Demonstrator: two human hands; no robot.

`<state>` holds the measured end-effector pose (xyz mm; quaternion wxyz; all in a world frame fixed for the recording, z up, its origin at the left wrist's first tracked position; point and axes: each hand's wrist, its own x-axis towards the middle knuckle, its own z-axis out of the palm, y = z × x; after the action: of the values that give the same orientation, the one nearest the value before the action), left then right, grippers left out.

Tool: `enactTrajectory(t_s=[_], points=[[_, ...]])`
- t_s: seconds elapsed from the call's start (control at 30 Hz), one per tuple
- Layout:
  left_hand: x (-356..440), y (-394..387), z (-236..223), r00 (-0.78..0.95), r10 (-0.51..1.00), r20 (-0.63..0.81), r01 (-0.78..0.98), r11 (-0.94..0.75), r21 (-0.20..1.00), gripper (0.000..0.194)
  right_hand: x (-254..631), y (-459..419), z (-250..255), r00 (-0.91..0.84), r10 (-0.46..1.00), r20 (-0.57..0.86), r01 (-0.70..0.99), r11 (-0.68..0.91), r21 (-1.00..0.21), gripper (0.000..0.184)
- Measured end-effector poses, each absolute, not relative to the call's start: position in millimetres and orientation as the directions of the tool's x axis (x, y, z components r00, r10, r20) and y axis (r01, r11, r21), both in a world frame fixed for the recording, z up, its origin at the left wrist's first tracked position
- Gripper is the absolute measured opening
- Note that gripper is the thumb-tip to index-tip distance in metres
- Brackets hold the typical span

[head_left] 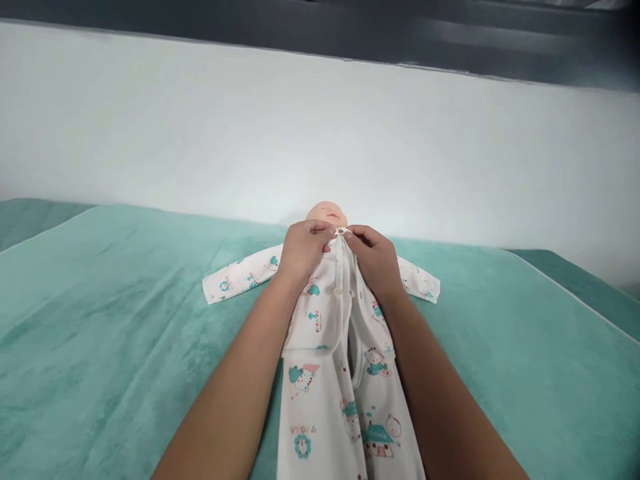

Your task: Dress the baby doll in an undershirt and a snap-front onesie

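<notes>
A doll (325,211) lies on its back, its head at the far end and partly behind my fingers. It wears a white baby jacket (327,313) with teal and pink animal prints, its long sleeves spread out to both sides. My left hand (306,248) pinches the left front edge at the collar. Just across from it, my right hand (374,257) grips the right front edge. Lower down, the two front edges hang apart, and a pale button (338,291) shows on the left one. Matching white pants (320,407) stretch toward me.
Under the doll is a teal plush blanket (150,347) with light piping near both sides. Behind the head rises a white wall (200,133), and a dark grey band (300,27) crosses the top of the view.
</notes>
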<state>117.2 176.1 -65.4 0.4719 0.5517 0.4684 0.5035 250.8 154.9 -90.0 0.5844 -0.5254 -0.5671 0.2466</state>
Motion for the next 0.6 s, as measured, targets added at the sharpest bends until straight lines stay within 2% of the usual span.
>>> enactTrajectory(t_s=[0.2,0.37,0.47,0.6], points=[[116.2,175.9,-65.1,0.066,0.996,0.061,-0.050,-0.058,0.997,0.009,250.4,153.6,-89.7,0.245,0.892,0.379,0.293,0.305,-0.906,0.021],[114.9,172.7,-61.2,0.099,0.993,0.064,0.001,-0.064,0.998,0.013,250.8,152.2,-89.1,0.241,0.909,0.340,0.258,0.278,-0.925,0.021],[114.3,172.0,-59.3,0.107,0.991,0.080,0.042,-0.085,0.996,0.019,250.1,150.6,-86.3,0.162,0.909,0.385,0.298,0.327,-0.897,0.018],[114.0,172.8,-58.9,0.099,0.993,0.063,0.022,-0.065,0.998,0.012,249.4,149.4,-82.5,0.038,0.891,0.453,0.417,0.398,-0.817,0.014]])
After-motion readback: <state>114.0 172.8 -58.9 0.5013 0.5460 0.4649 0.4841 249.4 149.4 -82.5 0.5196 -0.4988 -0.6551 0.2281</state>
